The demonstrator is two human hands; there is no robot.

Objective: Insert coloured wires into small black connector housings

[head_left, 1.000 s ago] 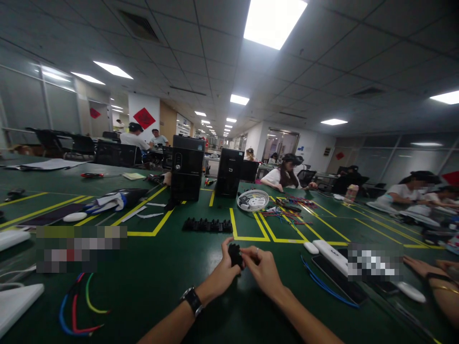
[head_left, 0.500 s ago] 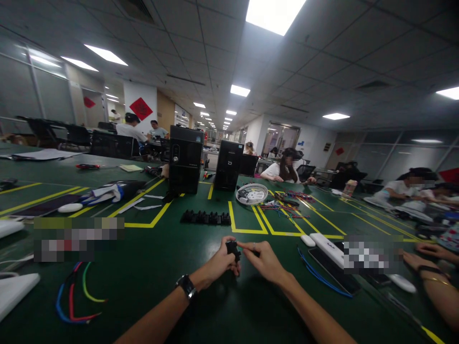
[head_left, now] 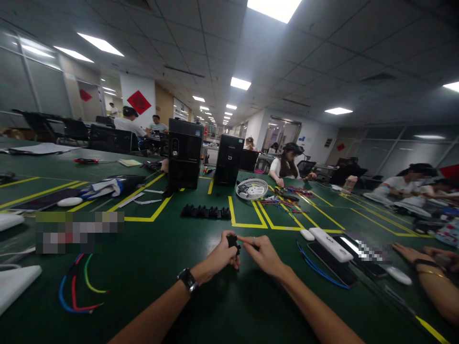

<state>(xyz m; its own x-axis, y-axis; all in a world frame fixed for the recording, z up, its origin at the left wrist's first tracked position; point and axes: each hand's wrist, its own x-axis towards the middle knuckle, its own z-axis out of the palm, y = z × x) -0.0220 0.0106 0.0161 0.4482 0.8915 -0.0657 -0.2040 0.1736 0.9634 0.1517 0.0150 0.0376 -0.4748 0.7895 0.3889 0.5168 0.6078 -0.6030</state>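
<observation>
Just in front of me, above the green table (head_left: 158,272), my left hand (head_left: 223,249) is closed around a small black plastic part (head_left: 234,242) with notched edges. My right hand (head_left: 264,253) comes in from the right, its index fingertip at the part's edge and the other fingers curled. Whether anything tiny is pinched in the right fingers is too small to see. Beyond both hands lies a row of similar-looking black parts (head_left: 206,211), set side by side.
Behind the row stand two black computer towers (head_left: 184,155) (head_left: 229,160) and a white basket (head_left: 252,189) beside loose coloured wires (head_left: 292,198). Bent wires (head_left: 74,291) lie left; blue wires (head_left: 319,270), a white power bank (head_left: 330,244) and a co-worker's hand (head_left: 410,253) are right.
The camera view has shifted slightly. Both hands keep nearly the same pose around the black part. At the far side, a co-worker's hand has moved toward the wires by the basket.
</observation>
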